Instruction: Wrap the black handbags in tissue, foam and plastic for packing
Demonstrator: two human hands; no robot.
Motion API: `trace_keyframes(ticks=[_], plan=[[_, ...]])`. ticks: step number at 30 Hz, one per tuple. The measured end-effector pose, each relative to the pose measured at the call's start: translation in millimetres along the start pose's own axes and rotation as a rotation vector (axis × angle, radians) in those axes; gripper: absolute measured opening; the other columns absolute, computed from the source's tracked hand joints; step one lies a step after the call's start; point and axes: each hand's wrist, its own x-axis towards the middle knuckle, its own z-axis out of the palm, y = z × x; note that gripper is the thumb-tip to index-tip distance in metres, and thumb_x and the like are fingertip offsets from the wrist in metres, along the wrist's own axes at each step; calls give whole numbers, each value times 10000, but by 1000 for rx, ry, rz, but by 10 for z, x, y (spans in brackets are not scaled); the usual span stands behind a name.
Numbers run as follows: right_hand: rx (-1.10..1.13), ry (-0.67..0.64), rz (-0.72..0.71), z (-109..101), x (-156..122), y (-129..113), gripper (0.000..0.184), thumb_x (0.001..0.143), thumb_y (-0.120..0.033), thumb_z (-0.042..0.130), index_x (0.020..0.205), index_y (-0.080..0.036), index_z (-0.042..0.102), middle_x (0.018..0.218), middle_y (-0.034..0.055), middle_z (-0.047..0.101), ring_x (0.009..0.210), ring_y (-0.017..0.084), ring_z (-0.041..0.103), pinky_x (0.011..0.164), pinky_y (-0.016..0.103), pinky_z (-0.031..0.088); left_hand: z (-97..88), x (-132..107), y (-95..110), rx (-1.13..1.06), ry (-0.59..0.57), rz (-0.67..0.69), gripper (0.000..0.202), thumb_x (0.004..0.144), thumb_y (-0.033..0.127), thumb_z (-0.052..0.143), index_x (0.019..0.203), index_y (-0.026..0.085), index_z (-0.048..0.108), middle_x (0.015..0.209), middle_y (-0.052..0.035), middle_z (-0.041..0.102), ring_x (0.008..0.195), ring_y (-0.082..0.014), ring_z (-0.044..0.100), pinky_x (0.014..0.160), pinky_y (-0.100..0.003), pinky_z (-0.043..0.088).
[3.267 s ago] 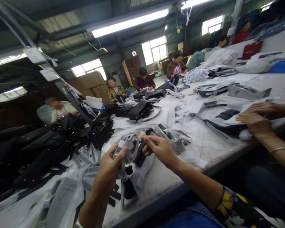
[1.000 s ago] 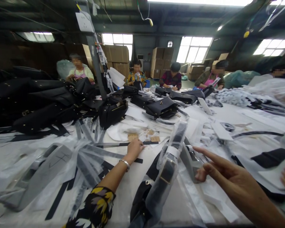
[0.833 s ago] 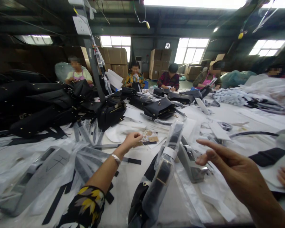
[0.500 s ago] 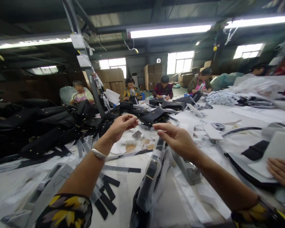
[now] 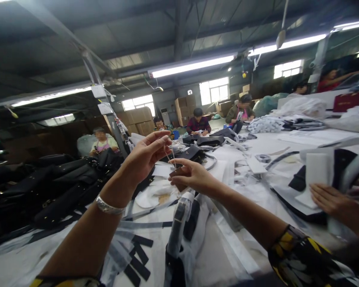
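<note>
My left hand [image 5: 145, 155] is raised over the table, with thumb and fingertips pinched on the thin string loop [image 5: 174, 156] of a hang tag. The small dark brown tag [image 5: 179, 184] hangs at the lower end of the string. Pressed against it are the fingers of my right hand [image 5: 194, 177], which partly cover it. Just below my hands stands a black handbag [image 5: 175, 267], its strap [image 5: 179, 221] wrapped in clear film. To its left lie several black strips [image 5: 139, 263], partly under film.
A pile of black handbags [image 5: 56, 183] covers the left side. At right, a co-worker's hand [image 5: 329, 199] presses a white sheet [image 5: 314, 171] onto a black piece. Other people sit across the table near a metal post [image 5: 115, 133]. Plastic wrap and paper lie about.
My right hand has moved left and taken hold of the tag that was hanging from my left hand. My view has turned and tilted. The co-worker's hand has shifted with the white sheet.
</note>
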Motion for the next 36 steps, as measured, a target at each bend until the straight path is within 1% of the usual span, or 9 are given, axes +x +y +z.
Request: trace_keyframes(ticks=[3, 6, 9, 12, 16, 20, 24, 31, 36], plan=[[32, -138, -11, -133, -173, -43, 689, 788, -234, 789, 1399, -169, 478, 944, 53, 738, 769, 131, 693, 656, 207, 513, 43, -67, 48, -110, -60, -29, 363, 749, 236, 809, 1086, 159, 698, 767, 34, 646, 581, -28, 533, 599, -145, 505], [62, -201, -14, -206, -333, -69, 671, 794, -277, 801, 1391, -174, 514, 971, 66, 725, 735, 118, 663, 589, 186, 467, 132, -139, 20, -99, -110, -101, 405, 739, 189, 820, 1126, 165, 699, 930, -19, 712, 566, -3, 519, 494, -82, 430], [121, -127, 8, -192, -541, -54, 490, 853, -392, 746, 1268, -158, 632, 928, 66, 714, 588, 74, 580, 509, 181, 416, 240, -229, -88, -59, -147, -162, 408, 749, 185, 820, 1139, 175, 702, 1022, -46, 728, 583, -1, 555, 520, -75, 450], [200, 42, 54, -192, -838, 16, 404, 878, -455, 705, 1129, -138, 709, 638, -18, 611, 437, 37, 423, 442, 171, 339, 239, -367, -280, -8, -155, -237, 375, 769, 236, 815, 1125, 199, 706, 995, -40, 737, 703, -61, 648, 678, -145, 540], [173, 217, 249, -306, -1266, 164, 368, 824, -458, 743, 977, -124, 746, 551, -25, 560, 426, 56, 428, 419, 176, 342, -62, -651, -666, 164, -176, -380, 423, 787, 355, 795, 1173, 217, 687, 1129, -83, 714, 977, -197, 684, 871, -313, 559], [32, 209, 445, -370, -1506, 360, 388, 811, -471, 735, 920, -99, 745, 526, -15, 580, 369, 42, 387, 394, 184, 328, -462, -948, -1093, 412, -136, -500, 470, 788, 487, 753, 1153, 197, 694, 1174, -99, 698, 1051, -238, 646, 867, -332, 520], [-14, 149, 551, -285, -1493, 559, 411, 790, -499, 736, 892, -101, 747, 551, -13, 594, 374, 36, 401, 400, 182, 348, -587, -1133, -1382, 444, -183, -581, 425, 739, 490, 780, 1004, 160, 742, 963, -70, 732, 899, -213, 641, 773, -290, 481], [2, 71, 601, -37, -1201, 722, 473, 724, -550, 767, 891, -107, 753, 610, -6, 595, 475, 76, 508, 425, 182, 397, -407, -1169, -1585, 290, -428, -696, 363, 610, 351, 872, 883, 137, 766, 741, -34, 699, 694, -170, 606, 655, -261, 466], [-23, 11, 546, 58, -1067, 768, 467, 777, -553, 733, 854, -94, 758, 631, 2, 593, 505, 69, 488, 443, 179, 361, -379, -1182, -1675, 215, -468, -671, 267, 655, 351, 848, 688, 117, 724, 661, -17, 648, 606, -122, 539, 605, -230, 434]])
